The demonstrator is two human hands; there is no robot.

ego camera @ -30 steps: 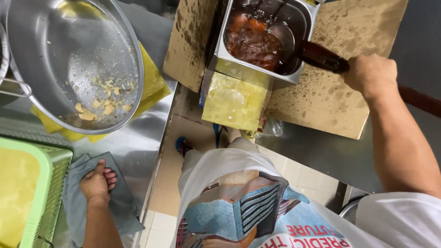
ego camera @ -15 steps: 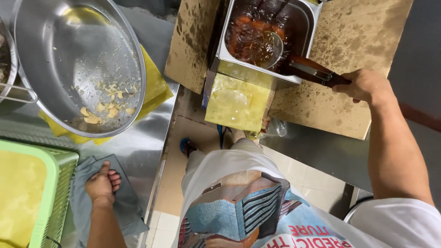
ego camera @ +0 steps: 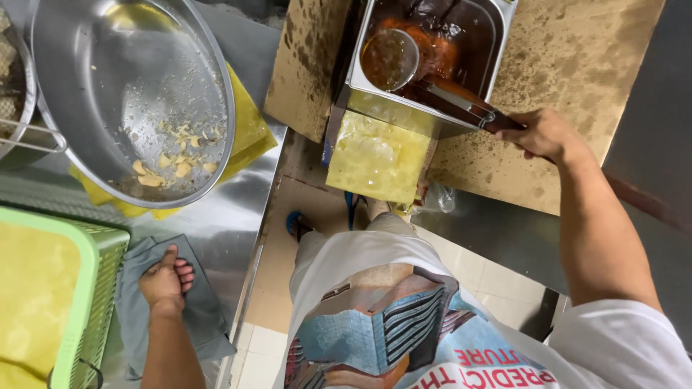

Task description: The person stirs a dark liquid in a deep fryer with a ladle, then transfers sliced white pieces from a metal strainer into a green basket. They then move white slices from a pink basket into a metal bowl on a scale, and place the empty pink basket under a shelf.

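Observation:
My right hand [ego camera: 542, 134] grips the dark handle of a metal ladle [ego camera: 390, 59]. The ladle's bowl holds brown liquid and hangs over a steel container [ego camera: 500, 34] of dark reddish sauce. My left hand [ego camera: 165, 280] rests flat on a grey cloth [ego camera: 198, 310] on the steel counter. A large steel bowl [ego camera: 130, 94] with pale food scraps lies ahead of that hand, on a yellow cloth [ego camera: 249, 127].
A green plastic basket [ego camera: 90, 302] lined with yellow stands at the left edge. The sauce container sits on a yellow box [ego camera: 378, 158] between stained cardboard sheets [ego camera: 577, 65]. A tiled floor gap separates the two steel counters. A wire strainer [ego camera: 18, 94] is at far left.
The ladle has risen out of the sauce with liquid in its bowl and shifted left. My right hand has moved left and lower. My left hand has stayed on the cloth.

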